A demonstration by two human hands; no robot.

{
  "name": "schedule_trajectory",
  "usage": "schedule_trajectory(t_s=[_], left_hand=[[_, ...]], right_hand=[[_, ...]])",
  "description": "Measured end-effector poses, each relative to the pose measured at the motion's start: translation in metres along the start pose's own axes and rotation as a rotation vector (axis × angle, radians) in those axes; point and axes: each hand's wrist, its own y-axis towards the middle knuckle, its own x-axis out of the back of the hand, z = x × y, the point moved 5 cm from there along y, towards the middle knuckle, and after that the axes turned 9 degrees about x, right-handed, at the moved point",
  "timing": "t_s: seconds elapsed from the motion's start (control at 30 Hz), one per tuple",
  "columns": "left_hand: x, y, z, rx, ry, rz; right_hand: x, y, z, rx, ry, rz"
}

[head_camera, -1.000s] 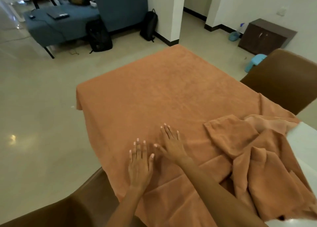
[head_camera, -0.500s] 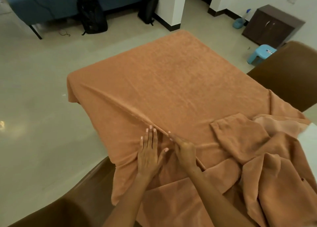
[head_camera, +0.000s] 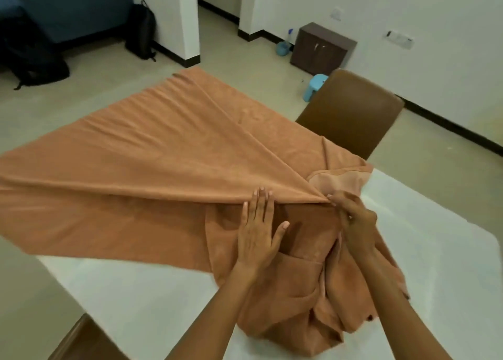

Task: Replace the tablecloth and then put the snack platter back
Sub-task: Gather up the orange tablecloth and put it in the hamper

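On the white counter (head_camera: 424, 251) lies the bunched orange tablecloth (head_camera: 152, 163); the left hand (head_camera: 257, 234) presses flat on it, fingers straight; the right hand (head_camera: 353, 221) seems to pinch a fold.

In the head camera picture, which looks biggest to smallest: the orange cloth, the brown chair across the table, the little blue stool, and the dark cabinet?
1. Orange cloth, by far.
2. Brown chair.
3. Dark cabinet.
4. Blue stool.
The cabinet stands farther from the camera than the chair, so it may really be nearer the chair's size.
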Motion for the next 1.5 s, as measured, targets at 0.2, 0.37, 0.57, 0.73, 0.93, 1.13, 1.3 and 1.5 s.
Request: schedule_trajectory(t_s=[0.2, 0.37, 0.57, 0.73, 0.93, 1.13, 1.3, 1.5], left_hand=[[-0.024, 0.003, -0.062, -0.105, -0.033, 0.033], [-0.053, 0.009, -0.083, -0.148, -0.048, 0.106], [-0.118, 0.001, -0.062, -0.122, 0.064, 0.289], [-0.126, 0.001, -0.059, -0.073, 0.08, 0.326], [-0.104, -0.002, -0.069, -0.049, 0.062, 0.384], [-0.024, -0.034, -0.068, -0.012, -0.094, 0.257], [0.024, -0.086, -0.045, -0.037, -0.108, 0.192], [0.065, -0.153, -0.006, 0.018, -0.066, 0.147]], right_hand=[[0.077, -0.018, -0.045, -0.114, -0.029, -0.18], [0.063, -0.026, -0.064, -0.153, -0.163, -0.064], [-0.038, -0.072, -0.082, -0.121, -0.493, 0.337], [-0.041, -0.071, -0.094, -0.108, -0.528, 0.347], [-0.037, -0.067, -0.087, -0.136, -0.512, 0.362], [-0.008, -0.063, -0.038, -0.149, -0.344, 0.273], [0.013, -0.1, 0.055, -0.132, -0.132, 0.195], [-0.007, -0.176, 0.126, -0.084, -0.012, 0.17]])
